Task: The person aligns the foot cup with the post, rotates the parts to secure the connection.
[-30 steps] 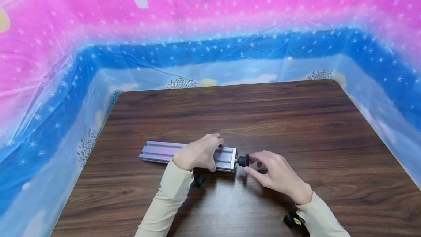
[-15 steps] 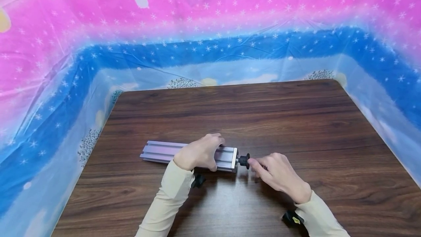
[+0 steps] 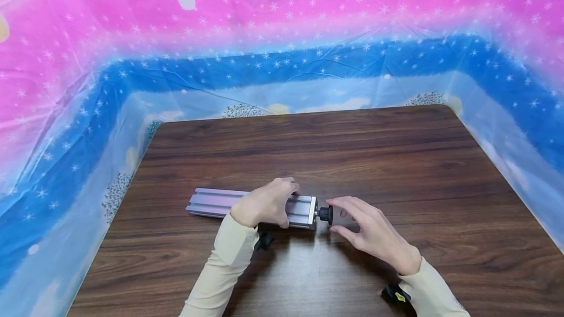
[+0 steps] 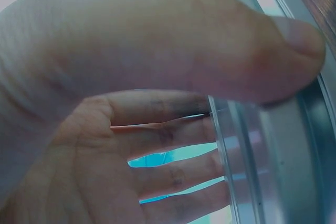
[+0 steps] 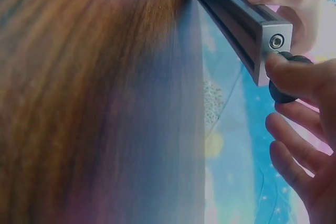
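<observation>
My left hand (image 3: 266, 204) lies across a silver aluminium profile (image 3: 220, 200) on the table, gripping it with the thumb on the near side and fingers over the far side. In the left wrist view the thumb (image 4: 252, 51) presses along its grooved edge. A black levelling foot (image 3: 325, 214) with a round disc sticks out of the profile's right end plate (image 5: 274, 51). My right hand (image 3: 374, 231) curves round the foot's disc, index finger above and thumb below. In the right wrist view the thumb covers part of the foot, and the other fingers are spread apart.
The wooden table (image 3: 352, 150) spreads out behind and around the profile. A pink and blue patterned cloth (image 3: 273, 28) hangs along its back and sides. A bolt head (image 5: 276, 41) shows in the end plate above the foot.
My right thumb and fingers were drawn together at the disc half a second ago and are now spread wider round it. The left hand and profile have stayed in place.
</observation>
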Demonstrator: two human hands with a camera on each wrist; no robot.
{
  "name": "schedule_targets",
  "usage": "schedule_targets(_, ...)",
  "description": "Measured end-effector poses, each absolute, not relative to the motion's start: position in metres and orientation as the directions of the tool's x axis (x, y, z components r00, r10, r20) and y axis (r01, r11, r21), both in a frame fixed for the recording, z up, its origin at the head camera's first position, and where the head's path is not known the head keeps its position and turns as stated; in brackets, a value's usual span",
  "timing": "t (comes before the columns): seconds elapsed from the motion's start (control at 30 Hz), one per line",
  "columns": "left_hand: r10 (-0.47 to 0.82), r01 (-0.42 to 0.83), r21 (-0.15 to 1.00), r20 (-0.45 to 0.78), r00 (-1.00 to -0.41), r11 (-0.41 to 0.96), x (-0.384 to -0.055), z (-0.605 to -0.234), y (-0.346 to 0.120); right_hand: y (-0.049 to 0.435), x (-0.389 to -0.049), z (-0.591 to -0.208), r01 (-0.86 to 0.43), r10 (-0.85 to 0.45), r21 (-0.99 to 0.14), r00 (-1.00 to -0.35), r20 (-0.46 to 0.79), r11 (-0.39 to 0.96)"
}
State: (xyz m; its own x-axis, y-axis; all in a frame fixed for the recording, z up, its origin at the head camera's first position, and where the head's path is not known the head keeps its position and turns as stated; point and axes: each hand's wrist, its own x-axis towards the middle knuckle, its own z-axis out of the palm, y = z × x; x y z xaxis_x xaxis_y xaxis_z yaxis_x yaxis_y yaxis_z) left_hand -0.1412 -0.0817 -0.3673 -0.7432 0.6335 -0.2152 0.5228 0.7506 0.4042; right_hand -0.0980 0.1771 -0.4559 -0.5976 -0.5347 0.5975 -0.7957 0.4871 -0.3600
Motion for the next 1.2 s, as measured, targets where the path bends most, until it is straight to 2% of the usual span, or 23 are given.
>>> schedule_targets(0.3,0.62,0.512,0.39,-0.234,-0.749,0.765,-0.1415,-0.3659,-0.0819,0.177,-0.0982,-0.457,-0.766,-0.523,-0.38,-0.636,0.568,0.519)
schedule_targets(0.57,0.619,0.512,0.392,-0.227,-0.752,0.765,-0.1412,-0.3676,-0.0821,0.1733,-0.0976,-0.4568,-0.695,-0.483,-0.411,-0.712,0.509,0.591)
schedule_targets(0.8,0.633,0.524,0.399,-0.218,-0.742,0.752,-0.1395,-0.3681,-0.0803,0.1706,-0.0999,-0.4578,-0.681,-0.489,-0.368,-0.72,0.493,0.633)
schedule_targets(1.03,0.62,0.504,0.404,-0.238,-0.748,0.764,-0.1408,-0.3673,-0.0782,0.1758,-0.0963,-0.4539,-0.621,-0.453,-0.378,-0.773,0.445,0.687)
schedule_targets(1.2,0.614,0.5,0.397,-0.241,-0.752,0.769,-0.1414,-0.3668,-0.0788,0.1796,-0.0946,-0.4545,-0.662,-0.469,-0.423,-0.743,0.478,0.618)
